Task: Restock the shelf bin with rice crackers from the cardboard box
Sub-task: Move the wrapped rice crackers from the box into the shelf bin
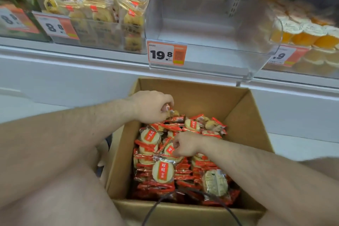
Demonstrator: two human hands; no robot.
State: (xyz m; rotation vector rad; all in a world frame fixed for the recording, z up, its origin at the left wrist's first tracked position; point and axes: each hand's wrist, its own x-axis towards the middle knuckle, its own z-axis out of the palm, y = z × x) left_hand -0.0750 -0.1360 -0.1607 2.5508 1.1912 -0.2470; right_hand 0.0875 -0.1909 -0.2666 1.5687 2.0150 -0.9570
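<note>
1. We see a long white shelf running across the top. It holds clear bins side by side.
2. Below it sits our big cardboard box, open at the top. It is packed nearly full with rice crackers in red and clear wrappers. So almost all of them are in the box.
3. Right above the box is the shelf bin we have to fill. It is see-through, and we see no rice crackers in it at all. A price tag with 19.8 on it hangs on its front.
4. The bin to the left holds yellow cakes in clear packs. The bin to the right holds orange cups.
5. Our left hand is at the far end of the box. Its fingers are curled tight, and it looks like they pinch a packet at the top of the pile.
6. Our right hand is lower, in the middle of the pile. Its fingers are curled too, and they seem to grip the edge of a packet.
7. A thin black cord hangs over the near edge of the box.
8. We think the job has only just begun. Nothing is in the bin yet. We must lift handfuls up into it many times.
</note>
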